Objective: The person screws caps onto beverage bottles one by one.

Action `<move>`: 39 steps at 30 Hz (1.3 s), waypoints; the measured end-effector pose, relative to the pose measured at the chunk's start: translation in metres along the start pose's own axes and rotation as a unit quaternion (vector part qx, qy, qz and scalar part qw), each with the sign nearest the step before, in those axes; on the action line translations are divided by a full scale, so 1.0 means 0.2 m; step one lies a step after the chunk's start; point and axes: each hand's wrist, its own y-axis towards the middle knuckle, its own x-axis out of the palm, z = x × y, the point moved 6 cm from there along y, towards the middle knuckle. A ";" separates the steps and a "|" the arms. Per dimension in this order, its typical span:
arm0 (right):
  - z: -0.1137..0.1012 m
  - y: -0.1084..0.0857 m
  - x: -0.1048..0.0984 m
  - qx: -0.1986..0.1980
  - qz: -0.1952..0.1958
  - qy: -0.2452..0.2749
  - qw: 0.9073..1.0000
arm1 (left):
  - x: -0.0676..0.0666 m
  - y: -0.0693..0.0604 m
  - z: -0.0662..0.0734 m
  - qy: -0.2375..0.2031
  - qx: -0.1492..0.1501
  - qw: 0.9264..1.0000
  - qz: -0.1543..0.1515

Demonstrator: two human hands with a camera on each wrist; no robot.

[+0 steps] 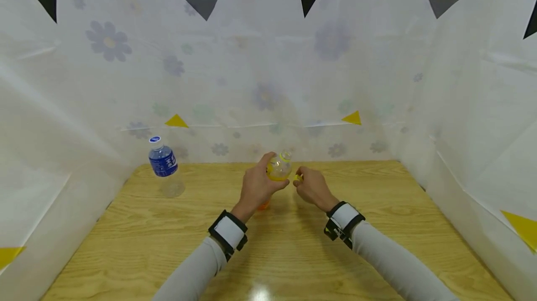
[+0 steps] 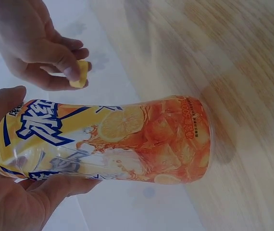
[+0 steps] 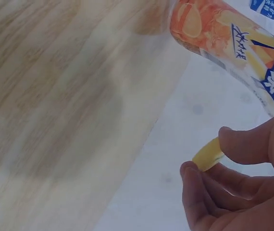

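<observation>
A tea bottle with an orange and yellow label (image 2: 156,139) (image 3: 214,33) is gripped around its upper part by the left hand (image 1: 257,187) (image 2: 17,192). Its clear neck (image 1: 285,155) is uncapped in the head view. Just to the right of the bottle, the right hand (image 1: 313,188) (image 3: 242,187) pinches a yellow cap (image 1: 298,178) (image 2: 80,74) (image 3: 208,154) between thumb and fingers, apart from the neck. The bottle's lower part is mostly hidden behind the left hand in the head view.
A clear bottle with a blue label (image 1: 163,163) and white cap stands at the left back of the wooden table (image 1: 268,254). White patterned sheeting (image 1: 235,82) with triangles surrounds the table at the back and both sides.
</observation>
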 end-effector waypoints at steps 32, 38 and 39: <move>-0.43 -0.05 -0.43 -0.140 0.094 0.070 0.983 | 0.00 0.00 0.00 0.000 -0.003 1.000 -0.003; -0.43 -0.05 -0.40 -0.142 0.076 0.052 0.986 | 0.00 0.00 0.01 -0.004 -0.004 1.000 -0.006; -0.43 -0.05 -0.40 -0.143 0.075 0.049 0.986 | 0.00 0.00 0.01 -0.003 -0.003 1.000 -0.006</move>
